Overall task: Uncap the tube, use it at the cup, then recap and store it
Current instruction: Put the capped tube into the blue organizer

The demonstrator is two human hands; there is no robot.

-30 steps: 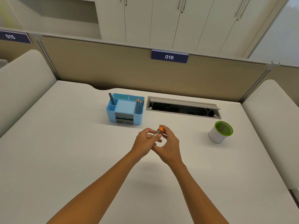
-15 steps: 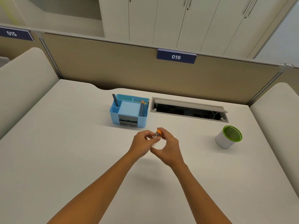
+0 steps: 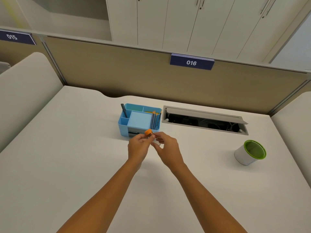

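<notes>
A white worktop (image 3: 67,165) fills the frame. At centre, the left hand (image 3: 138,147) pinches an orange cap (image 3: 148,132); the right hand (image 3: 168,148) grips the tube (image 3: 155,142). A green-rimmed cup (image 3: 250,154) stands at right

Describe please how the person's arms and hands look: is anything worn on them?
Both forearms are bare, with no sleeves in view. The left hand and the right hand wear no gloves. No watch, bracelet or ring is visible.

white desk (image 3: 67,157), tan partition (image 3: 117,73), pale cabinets (image 3: 168,22) behind
</notes>
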